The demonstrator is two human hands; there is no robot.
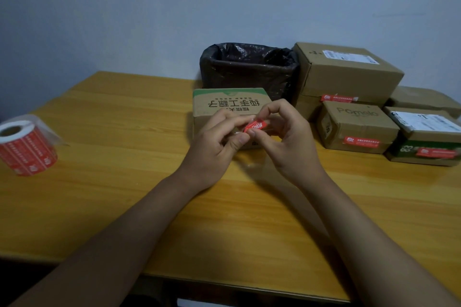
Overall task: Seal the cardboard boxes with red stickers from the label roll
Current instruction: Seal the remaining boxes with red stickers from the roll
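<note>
Pinching a red sticker (pixel 255 125) between them, the left hand (pixel 214 149) and the right hand (pixel 287 142) are close together above the middle of the desk (pixel 124 194), with fingers and thumbs curled on the sticker. Right behind the hands sits a cardboard box with a green top edge (pixel 229 102). The label roll (pixel 23 148) stands near the left edge of the desk, well apart from the hands. A black bin with a bag in it (pixel 247 67) sits at the back edge. A pile of brown boxes (pixel 354 107) fills the back right corner, and three of them have red stickers on their fronts.
</note>
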